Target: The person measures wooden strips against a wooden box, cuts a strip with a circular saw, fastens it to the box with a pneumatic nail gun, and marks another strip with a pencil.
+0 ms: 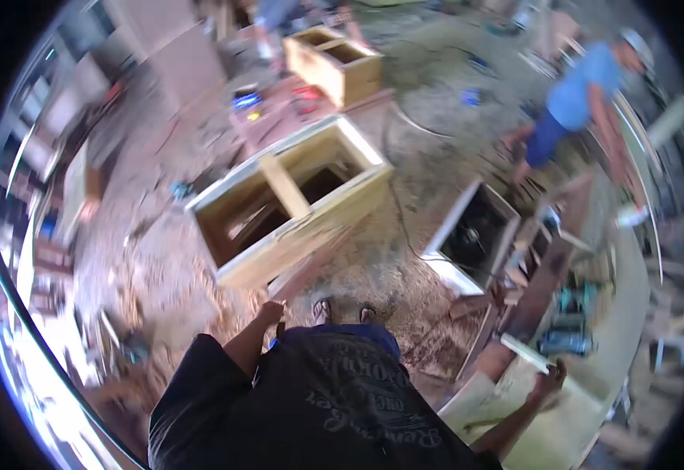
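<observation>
My left hand is low in front of me at the left of my dark shirt, its fingers closed round something small that I cannot make out. At the right, my right hand is at the end of a pale wooden strip, with its fingers closed on it above a pale board. Ahead of me stands an open wooden box frame with a crosspiece across its top.
Beyond is a smaller wooden box. A white-edged box stands right of centre, near a cluttered bench with a blue tool. One person in blue bends at the upper right; another is partly visible at the top. Sawdust covers the floor.
</observation>
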`<act>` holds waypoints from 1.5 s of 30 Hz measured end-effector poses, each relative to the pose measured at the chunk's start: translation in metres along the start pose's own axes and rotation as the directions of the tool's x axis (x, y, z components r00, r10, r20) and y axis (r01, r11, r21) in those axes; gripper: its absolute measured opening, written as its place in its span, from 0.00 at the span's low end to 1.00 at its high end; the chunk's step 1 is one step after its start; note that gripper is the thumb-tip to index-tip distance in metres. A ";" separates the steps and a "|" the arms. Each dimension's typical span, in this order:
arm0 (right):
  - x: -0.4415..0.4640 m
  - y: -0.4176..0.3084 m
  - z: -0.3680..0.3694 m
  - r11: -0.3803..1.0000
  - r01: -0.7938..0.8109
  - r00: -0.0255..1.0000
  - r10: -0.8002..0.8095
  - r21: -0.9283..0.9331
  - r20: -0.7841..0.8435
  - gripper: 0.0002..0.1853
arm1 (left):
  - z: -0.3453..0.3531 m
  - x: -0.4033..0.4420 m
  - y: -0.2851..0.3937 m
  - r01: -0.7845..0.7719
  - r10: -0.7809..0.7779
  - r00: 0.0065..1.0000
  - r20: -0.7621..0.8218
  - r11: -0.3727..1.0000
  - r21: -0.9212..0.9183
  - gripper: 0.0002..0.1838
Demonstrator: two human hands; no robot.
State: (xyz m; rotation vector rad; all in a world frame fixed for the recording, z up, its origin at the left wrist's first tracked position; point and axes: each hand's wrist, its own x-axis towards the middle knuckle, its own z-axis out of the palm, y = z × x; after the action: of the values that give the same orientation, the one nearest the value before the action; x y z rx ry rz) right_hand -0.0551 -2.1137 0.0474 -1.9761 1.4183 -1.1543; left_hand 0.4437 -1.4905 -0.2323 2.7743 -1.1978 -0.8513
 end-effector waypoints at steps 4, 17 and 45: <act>0.042 -0.150 0.151 0.793 -0.552 0.724 0.301 0.259 0.621 0.16 | 0.094 -0.054 0.037 0.329 -0.358 0.931 -0.077 0.910 -0.253 0.10; -0.235 -0.202 0.407 0.905 0.414 -0.703 0.246 0.103 0.668 0.03 | 0.212 -0.273 0.306 0.786 -0.892 0.180 0.415 -0.123 -0.606 0.14; -0.593 -0.397 0.397 0.172 0.674 -0.707 0.433 0.719 0.559 0.22 | 0.179 -0.445 0.255 -0.527 -0.434 -0.241 0.868 -0.693 -0.493 0.34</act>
State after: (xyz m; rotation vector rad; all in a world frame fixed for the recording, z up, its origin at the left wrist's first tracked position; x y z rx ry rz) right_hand 0.4182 -1.4630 -0.0935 -2.4684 -1.1054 1.8541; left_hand -0.0638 -1.3341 -0.1184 0.8110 1.8921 0.2869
